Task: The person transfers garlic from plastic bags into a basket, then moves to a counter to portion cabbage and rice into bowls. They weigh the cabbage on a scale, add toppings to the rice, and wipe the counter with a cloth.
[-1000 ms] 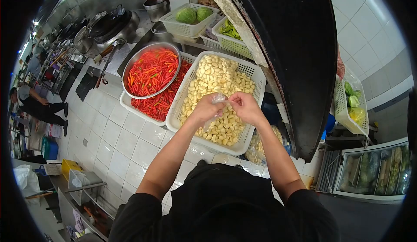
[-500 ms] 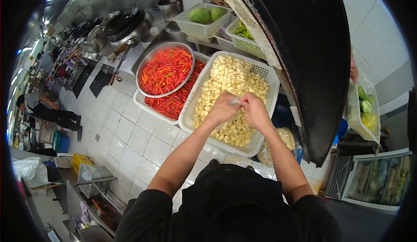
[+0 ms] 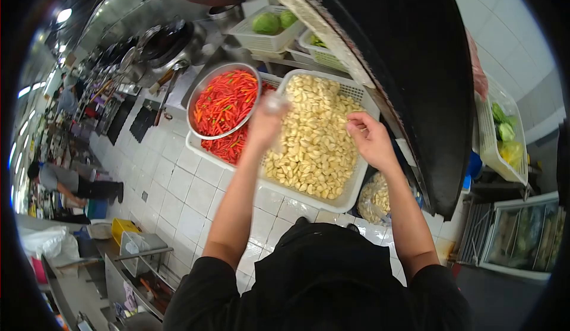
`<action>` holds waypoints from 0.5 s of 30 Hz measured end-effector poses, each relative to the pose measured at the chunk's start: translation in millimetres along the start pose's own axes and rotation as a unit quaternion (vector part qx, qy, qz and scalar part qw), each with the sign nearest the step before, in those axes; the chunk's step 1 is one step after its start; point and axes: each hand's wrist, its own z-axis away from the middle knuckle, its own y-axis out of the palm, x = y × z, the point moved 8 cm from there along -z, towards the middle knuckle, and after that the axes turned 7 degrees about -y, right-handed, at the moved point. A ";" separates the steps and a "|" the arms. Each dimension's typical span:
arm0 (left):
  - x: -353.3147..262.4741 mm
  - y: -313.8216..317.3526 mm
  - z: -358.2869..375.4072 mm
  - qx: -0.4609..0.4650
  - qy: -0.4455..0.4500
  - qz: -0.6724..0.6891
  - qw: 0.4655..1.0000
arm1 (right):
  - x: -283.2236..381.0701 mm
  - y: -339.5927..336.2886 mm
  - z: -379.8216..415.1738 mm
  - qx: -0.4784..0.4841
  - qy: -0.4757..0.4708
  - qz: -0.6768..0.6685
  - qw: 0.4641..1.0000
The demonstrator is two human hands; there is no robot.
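Peeled garlic cloves [image 3: 314,153] fill a white perforated basket [image 3: 350,203], with a bagged-looking heap at its far end. Over the basket's left edge, my left hand [image 3: 265,128] is smeared by motion. Its fingers close on a crumpled piece of clear plastic [image 3: 275,101]. My right hand [image 3: 373,141] hovers above the basket's right side, fingers loosely curled, thumb and forefinger apart, with nothing seen between them. Left of the garlic, a steel bowl of red chilies [image 3: 224,105] rests on a second white basket that also holds chilies [image 3: 224,150].
A black curved panel [image 3: 392,51] rises close by on the right. Baskets of cabbages [image 3: 267,23] stand behind. A bag of garlic [image 3: 375,199] sits beside the main basket. White tiles [image 3: 178,176] cover the floor. At far left, a person [image 3: 65,182] bends over.
My hands, together over the garlic before, have separated. The left has swung left towards the chilies with the clear plastic; the right has moved to the basket's right side.
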 end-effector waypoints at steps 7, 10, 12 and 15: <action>43.9 -117.3 -91.5 -0.042 0.028 -0.325 0.944 | -120.8 -128.2 99.6 0.010 0.128 0.038 0.991; -8.2 -90.4 -40.7 -0.201 0.087 -0.400 0.890 | -229.1 -156.6 161.1 0.063 0.223 0.155 0.960; -74.0 -16.0 21.4 -0.175 0.179 -0.296 0.922 | -328.6 -158.4 218.9 0.170 0.335 0.228 0.898; -116.1 104.9 109.0 -0.054 0.212 -0.177 0.959 | -472.5 -139.4 316.4 0.111 0.500 0.100 0.853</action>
